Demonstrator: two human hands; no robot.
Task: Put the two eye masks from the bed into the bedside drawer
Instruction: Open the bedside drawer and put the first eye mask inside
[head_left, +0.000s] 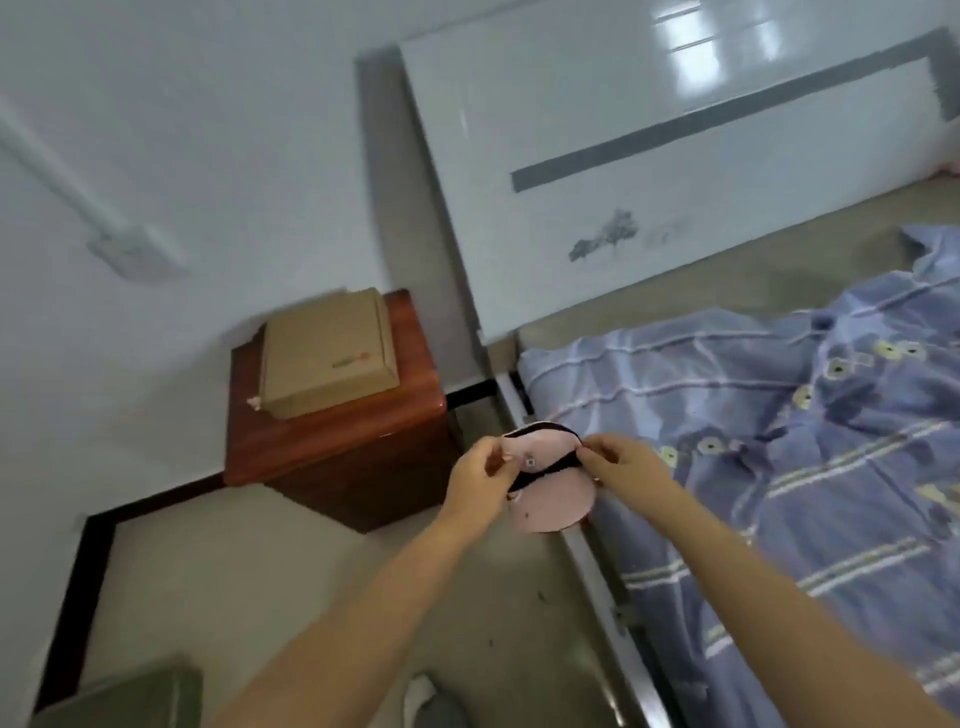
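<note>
Bedside cabinet (337, 441) sits at left with a cardboard box (327, 353) on top; its drawer front isn't readable from this angle, so find the pull before you commit. Your left hand (480, 480) pinches the left end of the pink eye masks (545, 483); they hang in the air between cabinet and bed (779, 441), above the floor. Your right hand (623, 462) pinches the right end. I can't tell if that's two masks or one folded. Judgement: shift both into one hand, keep the strap bunched, free the other hand for the drawer. Don't drop the lower flap.
</note>
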